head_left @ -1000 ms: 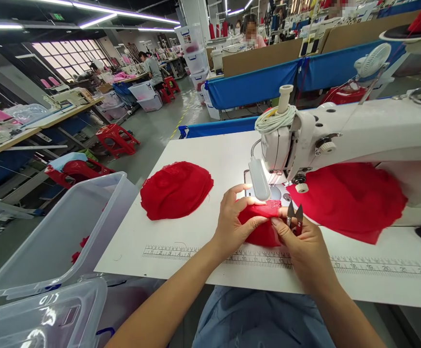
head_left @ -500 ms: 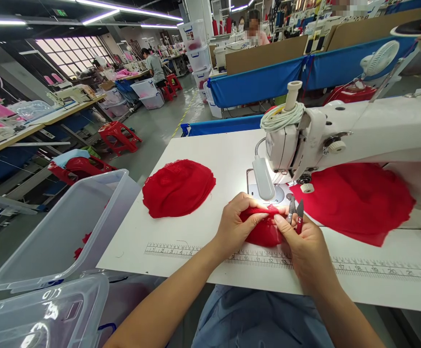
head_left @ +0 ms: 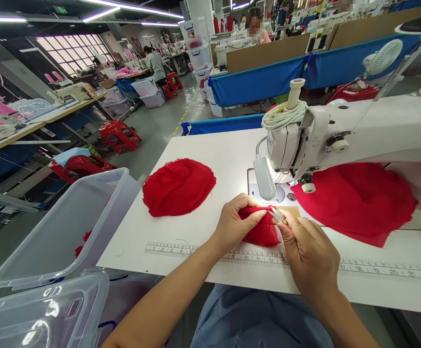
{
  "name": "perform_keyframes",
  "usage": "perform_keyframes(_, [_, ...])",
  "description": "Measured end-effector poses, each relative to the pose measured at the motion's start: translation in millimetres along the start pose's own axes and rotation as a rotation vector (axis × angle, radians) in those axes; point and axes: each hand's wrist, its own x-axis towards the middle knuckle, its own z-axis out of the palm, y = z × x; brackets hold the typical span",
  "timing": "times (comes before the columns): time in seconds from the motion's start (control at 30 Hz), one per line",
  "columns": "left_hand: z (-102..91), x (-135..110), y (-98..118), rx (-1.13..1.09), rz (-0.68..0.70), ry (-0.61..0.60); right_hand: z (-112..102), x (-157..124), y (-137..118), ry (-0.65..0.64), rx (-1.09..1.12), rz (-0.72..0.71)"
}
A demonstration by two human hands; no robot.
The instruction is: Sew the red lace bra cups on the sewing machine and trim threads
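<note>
My left hand (head_left: pixel 235 223) pinches a folded piece of red fabric (head_left: pixel 263 234) between thumb and fingers, just in front of the sewing machine's needle plate. In my right hand (head_left: pixel 308 249) is a pair of thread snips (head_left: pixel 277 214), its blades pointing left at the fabric's folded edge; most of the handle is hidden by my fingers. The white sewing machine (head_left: pixel 286 140) stands behind both hands. Left of them lies a stack of red fabric pieces (head_left: pixel 179 188), and more red fabric (head_left: pixel 355 200) spreads beneath the machine arm.
A printed ruler strip (head_left: pixel 246 257) runs along the table's front. Beside the table on the left is an open plastic bin (head_left: pixel 56 237) with red scraps, and a clear lid (head_left: pixel 44 309) nearer me. Red stools (head_left: pixel 119 137) and people at other machines are farther back.
My right hand has let go of the fabric and turned the snips from pointing up to pointing left, bringing the blades to the fabric's edge. My left hand keeps its hold.
</note>
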Motion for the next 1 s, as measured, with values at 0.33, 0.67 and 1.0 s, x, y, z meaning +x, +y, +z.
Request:
perform_keyframes(0.33, [-0.8, 0.6, 1.1, -0.05, -0.002, -0.038, 2.3, 4.0, -2.5, 0.006, 0.019, -0.007])
perform_keyframes(0.67, [-1.7, 0.9, -1.2, -0.089, 0.004, -0.045, 4.7, 3.7, -0.5, 0.033, 0.006, -0.028])
perform_keyframes(1.0, [-1.0, 1.2, 0.7, -0.092, 0.008, -0.058, 6.5, 4.3, -1.5, 0.062, 0.07, 0.021])
